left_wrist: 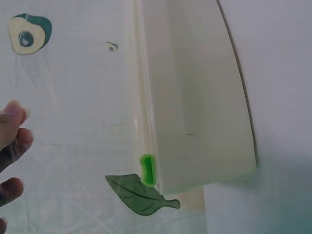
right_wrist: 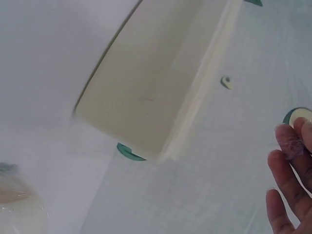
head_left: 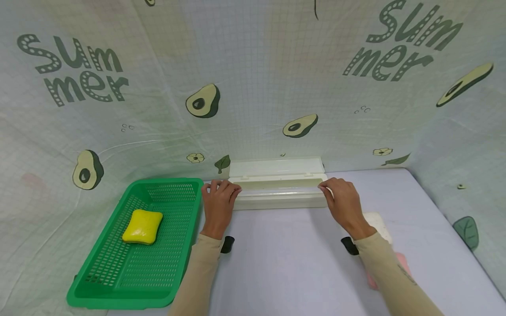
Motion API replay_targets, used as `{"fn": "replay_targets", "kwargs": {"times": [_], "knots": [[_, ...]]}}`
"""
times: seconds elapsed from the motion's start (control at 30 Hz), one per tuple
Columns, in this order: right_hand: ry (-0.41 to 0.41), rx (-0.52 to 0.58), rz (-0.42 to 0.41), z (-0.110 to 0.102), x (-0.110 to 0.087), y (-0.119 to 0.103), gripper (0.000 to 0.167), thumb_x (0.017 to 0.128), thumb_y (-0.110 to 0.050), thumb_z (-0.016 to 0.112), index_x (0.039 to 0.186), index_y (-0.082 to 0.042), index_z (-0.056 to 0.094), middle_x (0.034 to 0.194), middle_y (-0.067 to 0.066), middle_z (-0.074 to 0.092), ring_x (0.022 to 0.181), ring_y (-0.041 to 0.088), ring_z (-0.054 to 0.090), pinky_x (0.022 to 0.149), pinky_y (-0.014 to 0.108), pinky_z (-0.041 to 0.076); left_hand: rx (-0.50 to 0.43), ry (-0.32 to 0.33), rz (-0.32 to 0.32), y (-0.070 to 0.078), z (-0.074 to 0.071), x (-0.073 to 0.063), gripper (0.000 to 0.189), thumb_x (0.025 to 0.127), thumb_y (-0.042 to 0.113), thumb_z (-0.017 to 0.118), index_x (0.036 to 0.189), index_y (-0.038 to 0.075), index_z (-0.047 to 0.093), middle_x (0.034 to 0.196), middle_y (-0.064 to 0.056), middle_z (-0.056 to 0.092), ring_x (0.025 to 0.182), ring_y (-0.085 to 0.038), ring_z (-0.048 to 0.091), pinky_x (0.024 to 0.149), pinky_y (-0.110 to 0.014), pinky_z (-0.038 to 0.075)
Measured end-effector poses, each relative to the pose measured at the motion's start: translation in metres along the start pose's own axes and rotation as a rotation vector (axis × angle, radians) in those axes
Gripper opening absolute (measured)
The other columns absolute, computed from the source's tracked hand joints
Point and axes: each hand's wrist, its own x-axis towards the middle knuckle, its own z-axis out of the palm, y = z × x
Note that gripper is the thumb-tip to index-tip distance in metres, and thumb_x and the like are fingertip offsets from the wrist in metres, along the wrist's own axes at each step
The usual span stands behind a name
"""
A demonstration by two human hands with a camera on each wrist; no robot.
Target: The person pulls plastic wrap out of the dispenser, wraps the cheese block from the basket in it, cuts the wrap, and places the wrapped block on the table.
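A long white cling film dispenser (head_left: 280, 202) lies at the back of the table, its lid (head_left: 276, 166) raised toward the patterned cloth. Clear cling film (head_left: 276, 191) stretches along its front, shining faintly. My left hand (head_left: 219, 202) pinches the film at the left end, thumb against fingertips; the film is hard to make out in the left wrist view. At the right end my right hand (head_left: 343, 202) pinches the other side, and a crumpled bit of film (right_wrist: 293, 148) shows between its fingers. A green slider (left_wrist: 147, 170) sits at one end of the dispenser's edge.
To the left stands a green plastic basket (head_left: 158, 272) holding a yellow pillow-shaped thing (head_left: 142, 226). A white rounded thing (head_left: 377, 223) and a pink thing (head_left: 403, 262) lie partly under the right forearm. Patterned cloth (head_left: 253, 66) hangs behind the table (head_left: 284, 263).
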Motion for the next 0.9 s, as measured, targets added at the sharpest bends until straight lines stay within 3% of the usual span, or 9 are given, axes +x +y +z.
{"fn": "replay_targets", "kwargs": {"times": [0.9], "knots": [[0.061,0.01,-0.065,-0.023,0.01,-0.008,0.012,0.089,0.004,0.079,0.099,0.0,0.074,0.093,0.017,0.074,0.087,0.04,0.067,0.083,0.059,0.05,0.012,0.085,0.112,0.0,-0.022,0.012,0.009,0.092,0.022,0.081,0.096,0.014,0.083,0.088,-0.003,0.072,0.097,-0.028,0.058,0.094,-0.054,0.036]]}}
